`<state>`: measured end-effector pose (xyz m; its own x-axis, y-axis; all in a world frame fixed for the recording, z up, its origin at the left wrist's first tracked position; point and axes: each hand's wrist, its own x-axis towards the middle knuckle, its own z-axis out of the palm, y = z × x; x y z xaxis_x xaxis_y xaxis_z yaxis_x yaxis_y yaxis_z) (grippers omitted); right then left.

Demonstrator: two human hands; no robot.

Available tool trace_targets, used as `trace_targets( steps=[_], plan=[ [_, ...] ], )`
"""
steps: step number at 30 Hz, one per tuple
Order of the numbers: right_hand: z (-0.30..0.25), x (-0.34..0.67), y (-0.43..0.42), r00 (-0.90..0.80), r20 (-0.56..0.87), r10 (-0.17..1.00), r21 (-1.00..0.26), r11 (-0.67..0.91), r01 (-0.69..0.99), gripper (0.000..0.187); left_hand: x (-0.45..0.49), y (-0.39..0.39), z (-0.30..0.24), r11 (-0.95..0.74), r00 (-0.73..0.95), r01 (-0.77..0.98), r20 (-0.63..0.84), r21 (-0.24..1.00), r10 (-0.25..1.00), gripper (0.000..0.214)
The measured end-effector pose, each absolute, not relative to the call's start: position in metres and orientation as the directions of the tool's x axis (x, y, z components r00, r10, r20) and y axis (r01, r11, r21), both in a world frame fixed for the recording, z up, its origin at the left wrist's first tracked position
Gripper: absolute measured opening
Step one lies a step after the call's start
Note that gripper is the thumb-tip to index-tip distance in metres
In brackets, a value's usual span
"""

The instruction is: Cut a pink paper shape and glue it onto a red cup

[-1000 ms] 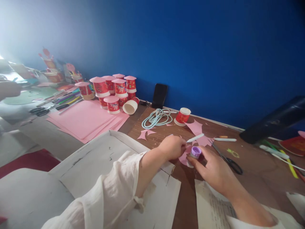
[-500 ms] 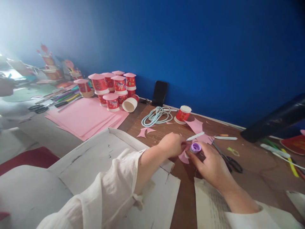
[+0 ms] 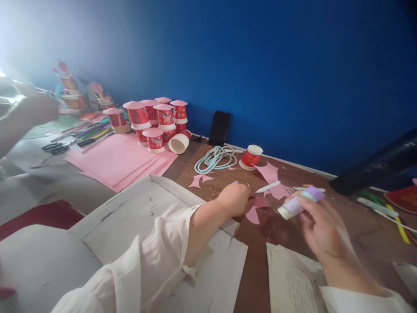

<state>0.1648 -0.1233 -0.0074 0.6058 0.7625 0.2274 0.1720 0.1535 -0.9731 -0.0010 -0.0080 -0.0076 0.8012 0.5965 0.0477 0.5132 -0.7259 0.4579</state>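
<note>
In my right hand (image 3: 321, 221) is a glue stick (image 3: 298, 203) with a purple end and a whitish end, tilted above the table. My left hand (image 3: 236, 199) is closed, its fingertips pinching the edge of a darker pink paper piece (image 3: 261, 202) low over the tabletop. A pale purple bit peeks out behind its knuckles, too small to name. Just beside those fingers lies a pink paper scrap (image 3: 252, 215). Farther back are a white pen (image 3: 267, 187), a larger pink offcut (image 3: 267, 172) and a red paper cup (image 3: 250, 156) standing upside down.
Red cups with pink paper tops (image 3: 153, 140) stand stacked at back left beside pink sheets (image 3: 107, 161). A coiled pale cord (image 3: 213, 160) lies near a phone (image 3: 219, 127) against the wall. At right rests a black cylinder (image 3: 371, 167). Another person's hand (image 3: 41, 106) is far left.
My right hand has moved right and up with the glue stick, away from the pink paper. My left hand stays nearly in place. The other person's hand has come farther into view.
</note>
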Motion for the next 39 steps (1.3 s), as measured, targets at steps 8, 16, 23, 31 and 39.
trace_targets(
  steps=[8,16,23,31,39],
  plan=[
    [-0.009,0.169,-0.117,0.737,0.14,0.662,-0.955,0.286,-0.075,0.024,-0.004,-0.013,-0.007,-0.759,0.828,0.492,0.042,0.426,0.56,0.028],
    [-0.005,0.194,-0.115,0.795,-0.07,0.603,-0.876,0.343,-0.338,0.036,-0.009,-0.012,-0.008,-0.751,0.777,0.453,0.199,0.481,0.597,0.031],
    [-0.011,0.234,-0.123,0.92,-0.064,0.386,-0.872,0.427,-0.24,0.037,-0.01,-0.013,-0.01,-0.704,0.718,0.562,0.167,0.434,0.676,0.021],
    [-0.016,0.248,-0.128,0.895,-0.085,0.438,-0.866,0.411,-0.284,0.026,-0.011,-0.015,-0.008,-0.67,0.704,0.615,0.092,0.415,0.704,0.025],
    [-0.019,0.267,-0.137,0.893,-0.053,0.447,-0.938,0.286,-0.198,0.023,-0.012,-0.015,-0.004,-0.68,0.722,0.614,0.065,0.4,0.689,0.023]
  ],
)
